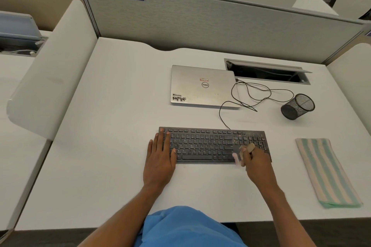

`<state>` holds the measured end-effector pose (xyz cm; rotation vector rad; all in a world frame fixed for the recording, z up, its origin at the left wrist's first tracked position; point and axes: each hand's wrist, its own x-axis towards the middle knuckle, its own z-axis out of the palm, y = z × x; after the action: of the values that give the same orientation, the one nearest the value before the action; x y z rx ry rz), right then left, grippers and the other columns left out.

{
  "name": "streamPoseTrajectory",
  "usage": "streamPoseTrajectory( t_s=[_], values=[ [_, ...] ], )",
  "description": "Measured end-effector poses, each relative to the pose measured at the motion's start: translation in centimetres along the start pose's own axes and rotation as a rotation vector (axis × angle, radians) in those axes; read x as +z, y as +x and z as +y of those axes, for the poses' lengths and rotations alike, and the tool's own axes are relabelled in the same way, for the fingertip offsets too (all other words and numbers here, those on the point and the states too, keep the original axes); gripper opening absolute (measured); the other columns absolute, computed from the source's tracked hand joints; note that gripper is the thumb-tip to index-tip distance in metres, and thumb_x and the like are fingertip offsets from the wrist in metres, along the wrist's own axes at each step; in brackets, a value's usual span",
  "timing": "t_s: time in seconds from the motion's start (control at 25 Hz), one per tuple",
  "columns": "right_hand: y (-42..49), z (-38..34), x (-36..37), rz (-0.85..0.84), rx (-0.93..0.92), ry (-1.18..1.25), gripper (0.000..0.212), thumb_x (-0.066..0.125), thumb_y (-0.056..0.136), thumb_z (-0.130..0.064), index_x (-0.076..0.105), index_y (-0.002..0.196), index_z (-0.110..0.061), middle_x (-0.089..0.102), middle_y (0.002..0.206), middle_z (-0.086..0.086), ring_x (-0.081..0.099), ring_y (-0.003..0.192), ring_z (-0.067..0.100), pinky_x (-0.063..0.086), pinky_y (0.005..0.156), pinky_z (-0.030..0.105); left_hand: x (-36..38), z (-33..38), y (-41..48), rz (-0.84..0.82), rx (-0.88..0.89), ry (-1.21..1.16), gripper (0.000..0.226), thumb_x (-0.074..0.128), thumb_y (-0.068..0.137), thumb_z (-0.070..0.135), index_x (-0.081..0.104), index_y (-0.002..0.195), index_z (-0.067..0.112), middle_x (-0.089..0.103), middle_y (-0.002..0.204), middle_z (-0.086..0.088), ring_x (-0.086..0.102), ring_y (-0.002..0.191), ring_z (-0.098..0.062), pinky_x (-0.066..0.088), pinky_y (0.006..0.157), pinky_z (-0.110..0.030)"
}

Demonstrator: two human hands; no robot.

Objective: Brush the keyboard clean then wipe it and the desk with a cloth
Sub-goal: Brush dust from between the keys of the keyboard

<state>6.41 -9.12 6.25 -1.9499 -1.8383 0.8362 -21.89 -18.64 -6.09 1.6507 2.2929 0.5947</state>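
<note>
Right hand [258, 164], probable brush [250, 147], on keyboard [200, 144]

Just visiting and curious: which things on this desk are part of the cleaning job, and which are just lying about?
In the job: keyboard, brush gripped by the right hand, left hand resting flat on the keyboard, striped cloth, desk.

Just lying about: closed laptop, mesh cup on its side.

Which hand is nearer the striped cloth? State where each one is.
Right. The right hand grips the brush over the right end of the keyboard, beside the striped cloth with bare desk between. The left hand lies flat on the keyboard's left end, farther away.
</note>
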Motion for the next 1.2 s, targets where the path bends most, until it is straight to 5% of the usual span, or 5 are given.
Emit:
streamPoseTrajectory(
  t_s=[0.36,0.64,0.88,1.08,1.2],
  values=[
    [0.6,-0.2,-0.4,-0.002,0.03,-0.055,0.039,0.05,0.105,-0.025,0.058,0.07,-0.012,0.066,0.065,0.007,0.063,0.065,0.031,0.049,0.061,0.043,0.2,0.0,0.0,0.001,0.004,0.004,0.065,0.023,0.111,0.042,0.012,0.17,0.019,0.004,0.178,-0.002,0.01,0.163,-0.019,0.012,0.133,-0.045],
    [1.5,-1.6,-2.1,0.057,0.023,-0.138,0.052,0.049,0.105,-0.025,0.046,0.055,-0.012,0.052,0.052,0.003,0.046,0.049,0.017,0.03,0.046,0.03,0.0,0.1,0.0,0.008,0.006,-0.002,0.064,0.023,0.111,0.042,0.012,0.17,0.019,0.003,0.178,-0.001,0.009,0.163,-0.018,0.011,0.133,-0.044],
    [5.4,-3.6,-1.2,0.137,-0.064,0.034,0.032,0.046,0.103,-0.017,0.071,0.086,-0.006,0.071,0.081,0.002,0.063,0.067,0.008,0.041,0.048,0.005,-0.1,0.0,0.0,-0.005,0.001,0.005,0.065,0.024,0.111,0.041,0.012,0.17,0.019,0.001,0.178,-0.001,0.008,0.164,-0.018,0.009,0.133,-0.042],
    [7.7,-3.6,-0.1,0.117,-0.055,0.03,0.029,0.045,0.103,-0.015,0.07,0.089,-0.008,0.074,0.087,0.006,0.066,0.074,0.019,0.05,0.06,0.026,-0.1,0.1,0.0,-0.008,0.002,-0.002,0.065,0.024,0.111,0.042,0.011,0.17,0.019,0.001,0.178,-0.001,0.008,0.164,-0.018,0.009,0.133,-0.043],
    [6.8,-3.7,-0.8,0.029,-0.08,0.014,0.026,0.045,0.103,-0.012,0.069,0.093,-0.011,0.072,0.075,0.007,0.064,0.064,0.017,0.045,0.046,0.015,0.0,0.0,0.1,-0.001,0.004,0.001,0.064,0.024,0.111,0.041,0.013,0.17,0.019,0.003,0.178,-0.001,0.009,0.163,-0.019,0.01,0.133,-0.043]
  ],
)
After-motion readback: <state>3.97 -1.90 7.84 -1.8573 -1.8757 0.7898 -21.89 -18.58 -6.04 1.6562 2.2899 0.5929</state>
